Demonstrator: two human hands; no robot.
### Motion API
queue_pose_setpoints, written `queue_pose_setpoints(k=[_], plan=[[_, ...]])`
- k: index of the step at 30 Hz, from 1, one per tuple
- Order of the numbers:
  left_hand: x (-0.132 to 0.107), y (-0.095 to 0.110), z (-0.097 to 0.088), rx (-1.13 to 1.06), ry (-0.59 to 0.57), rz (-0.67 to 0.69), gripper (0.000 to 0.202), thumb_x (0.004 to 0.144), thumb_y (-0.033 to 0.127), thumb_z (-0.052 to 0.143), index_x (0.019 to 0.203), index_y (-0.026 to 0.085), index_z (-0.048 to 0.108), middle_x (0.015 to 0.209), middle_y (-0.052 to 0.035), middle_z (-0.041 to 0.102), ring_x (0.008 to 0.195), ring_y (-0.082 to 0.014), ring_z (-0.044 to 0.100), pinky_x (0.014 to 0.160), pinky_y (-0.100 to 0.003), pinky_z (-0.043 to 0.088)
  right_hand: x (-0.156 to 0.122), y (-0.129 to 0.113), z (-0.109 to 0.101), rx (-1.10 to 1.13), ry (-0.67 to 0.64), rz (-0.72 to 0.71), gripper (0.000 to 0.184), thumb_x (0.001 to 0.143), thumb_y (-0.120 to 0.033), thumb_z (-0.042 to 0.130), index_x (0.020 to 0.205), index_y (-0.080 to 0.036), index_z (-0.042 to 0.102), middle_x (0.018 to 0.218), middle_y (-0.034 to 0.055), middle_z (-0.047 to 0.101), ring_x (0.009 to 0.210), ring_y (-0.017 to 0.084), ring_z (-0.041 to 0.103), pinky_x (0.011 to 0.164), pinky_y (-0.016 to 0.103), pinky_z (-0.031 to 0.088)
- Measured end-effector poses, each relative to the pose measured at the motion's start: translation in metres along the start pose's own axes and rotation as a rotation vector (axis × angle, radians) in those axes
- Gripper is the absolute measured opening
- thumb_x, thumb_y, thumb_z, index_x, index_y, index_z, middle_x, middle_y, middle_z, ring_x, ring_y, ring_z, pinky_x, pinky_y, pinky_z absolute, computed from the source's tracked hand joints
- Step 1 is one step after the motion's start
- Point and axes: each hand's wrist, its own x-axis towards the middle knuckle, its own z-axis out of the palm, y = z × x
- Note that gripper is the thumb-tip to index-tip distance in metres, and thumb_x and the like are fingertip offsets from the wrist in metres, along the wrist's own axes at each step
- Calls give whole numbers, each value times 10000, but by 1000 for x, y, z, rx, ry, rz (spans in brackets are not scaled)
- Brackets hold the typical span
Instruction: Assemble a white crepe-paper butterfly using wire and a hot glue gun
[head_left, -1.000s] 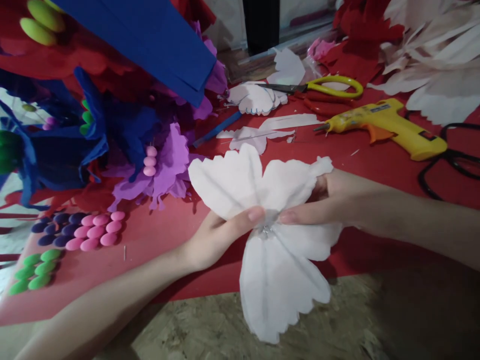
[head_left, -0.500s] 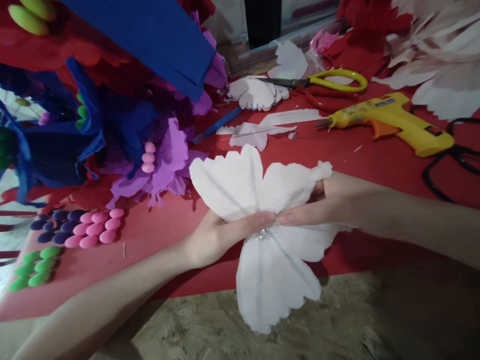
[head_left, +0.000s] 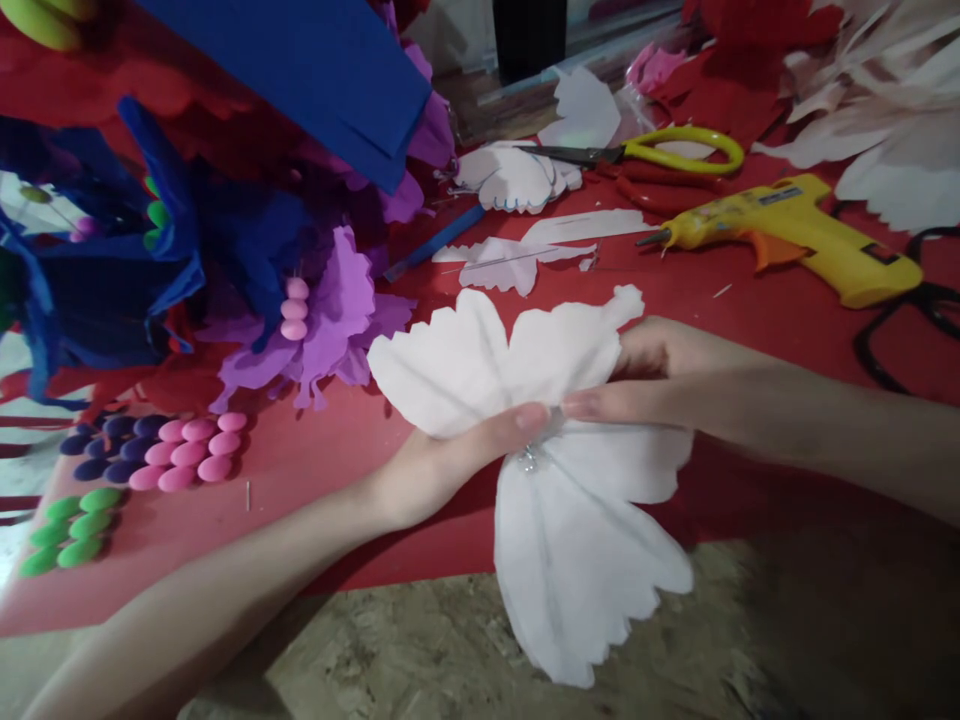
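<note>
A white paper flower (head_left: 592,550) with scalloped petals is held between my two hands over the table's front edge. My left hand (head_left: 442,465) grips it from the left, the thumb pressed near the flower's centre and the fingers hidden behind the petals. From the right, my right hand (head_left: 645,385) pinches it, its thumb tip close to the left thumb. Just below the thumbs, a shiny clear blob (head_left: 528,459) sits at the centre. Grey lines run along the petals.
A yellow glue gun (head_left: 787,235) lies at the right, with yellow-handled scissors (head_left: 682,150) behind it. White paper scraps (head_left: 499,262) lie mid-table. Pink beads (head_left: 187,453), green beads (head_left: 82,525) and dark blue beads (head_left: 112,445) rest at left, below purple (head_left: 337,310) and blue paper flowers (head_left: 105,300).
The lower petals have swung down and to the right, while the upper petals shifted slightly left and up. My right thumb has moved up a little. Both hands keep hold of the flower.
</note>
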Motion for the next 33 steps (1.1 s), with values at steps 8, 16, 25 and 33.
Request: queue_pose_setpoints(k=[8, 16, 25, 33], plan=[[-5, -1, 2, 87, 91, -79, 558, 745, 493, 667, 1191, 165, 604, 1072, -71, 710, 1171, -308, 561, 1019, -409, 437, 2, 3, 1, -79, 52, 7, 348, 685, -476, 672, 621, -141, 603, 583, -6, 576, 485, 31, 494, 409, 98, 338], [-2, 3, 3, 102, 36, -34, 465, 758, 420, 658, 1153, 177, 626, 1025, -42, 726, 1187, -298, 551, 1027, -388, 444, 0, 3, 0, 37, 0, -41, 163, 722, -290, 643, 793, -146, 670, 734, -33, 659, 597, 36, 605, 478, 64, 434], [-1, -5, 0, -55, 55, 99, 282, 800, 279, 603, 1050, 159, 652, 1095, -21, 699, 1194, -257, 550, 1055, -357, 420, 0, -1, -4, 118, 47, -42, 174, 677, -277, 663, 777, -136, 689, 726, -21, 667, 604, 67, 622, 481, 94, 468], [0, -2, 1, -16, -22, 128, 124, 773, 176, 603, 873, 172, 677, 1020, 6, 724, 1066, -215, 639, 981, -313, 490, -5, -7, 3, 71, 174, 81, 121, 573, -249, 704, 681, -201, 680, 656, -56, 645, 573, 61, 601, 437, 83, 434]])
